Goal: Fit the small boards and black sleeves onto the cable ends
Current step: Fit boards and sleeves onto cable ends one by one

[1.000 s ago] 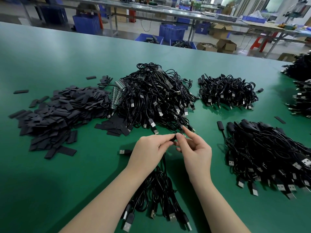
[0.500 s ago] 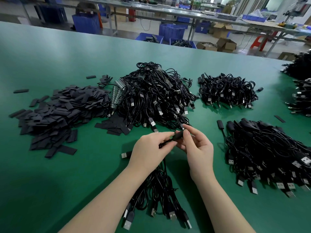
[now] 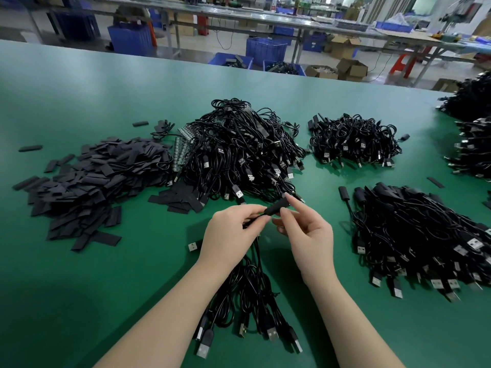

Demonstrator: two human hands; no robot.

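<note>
My left hand [image 3: 230, 232] pinches the thin black cable just behind a black sleeve [image 3: 276, 208] that sits over the cable's end. My right hand [image 3: 305, 232] holds that sleeve between thumb and forefinger, its far tip raised toward the big pile. The bundle of cables [image 3: 252, 296] hangs from my left hand and lies on the green table [image 3: 79, 301] between my forearms, USB plugs toward me. Loose flat black sleeves [image 3: 87, 184] are heaped at the left. Strips of small boards [image 3: 180, 150] peek out between that heap and the central cable pile [image 3: 244, 152].
A smaller cable pile [image 3: 353, 139] lies at the back right. Cables with sleeves fitted [image 3: 425, 240] are heaped at the right, more dark piles [image 3: 475, 134] at the far right edge. One USB plug [image 3: 194, 246] lies left of my left wrist. Benches and blue crates [image 3: 265, 50] stand beyond the table.
The black sleeve now shows more fully between my fingertips, tilted up to the right. My right thumb and forefinger have shifted along it, while my left hand stayed on the cable.
</note>
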